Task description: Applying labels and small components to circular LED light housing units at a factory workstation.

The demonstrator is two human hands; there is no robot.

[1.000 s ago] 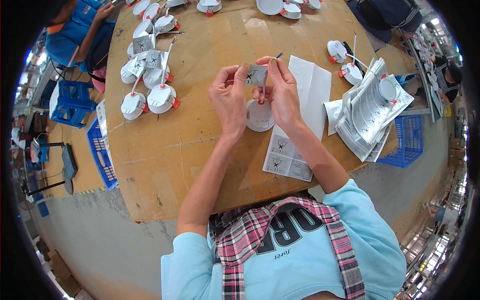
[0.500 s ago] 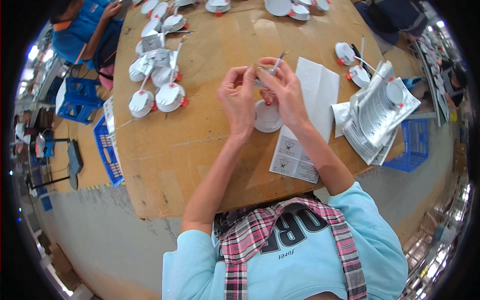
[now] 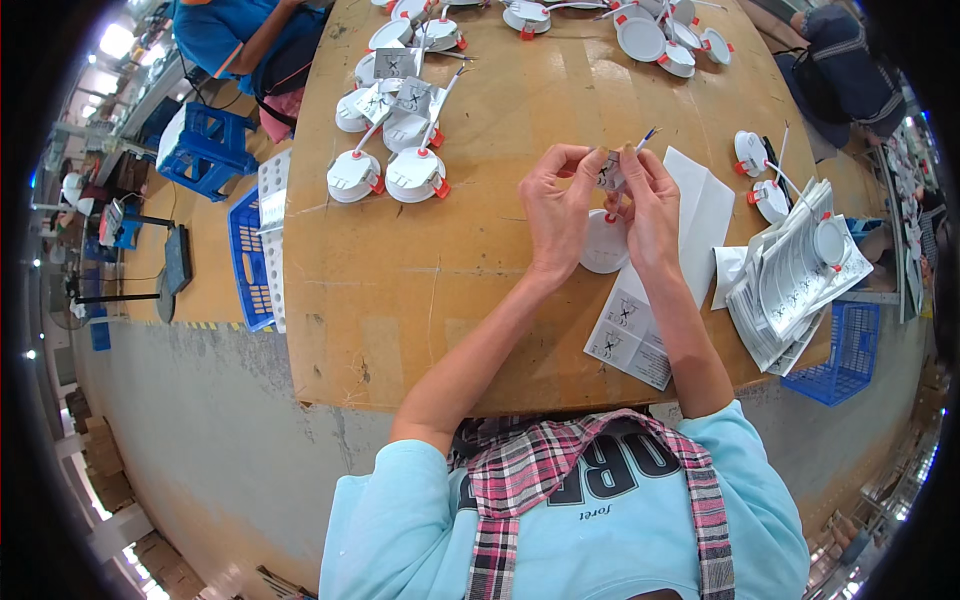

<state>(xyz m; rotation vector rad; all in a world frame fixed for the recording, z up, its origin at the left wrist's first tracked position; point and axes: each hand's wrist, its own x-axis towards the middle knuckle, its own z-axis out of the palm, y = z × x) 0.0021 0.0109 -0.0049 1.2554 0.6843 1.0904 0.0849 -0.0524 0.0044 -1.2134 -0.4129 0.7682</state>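
My left hand (image 3: 558,215) and my right hand (image 3: 655,215) meet above the table, thumbs and fingers pinching a small silver-grey printed label (image 3: 609,176). The label is at the cable (image 3: 648,138) of a round white downlight; bare wire ends stick out past my right fingertips. I cannot tell whether the label is stuck all the way round. Below my hands, the white downlight (image 3: 603,248) rests on the table, partly covered by my right hand. Beside it and under my right forearm lies a white sheet of printed labels (image 3: 628,335).
More white downlights with red clips (image 3: 416,175) stand at the left, some with labels on them. Others (image 3: 642,40) cluster at the far edge. A stack of label sheets (image 3: 775,300) lies at the right, a downlight (image 3: 829,241) on it. Blue crates (image 3: 243,270) flank the table; people sit nearby.
The view has swung, so the table appears shifted to the right. Both hands stay over the same downlight, and the label between their fingertips now shows more plainly.
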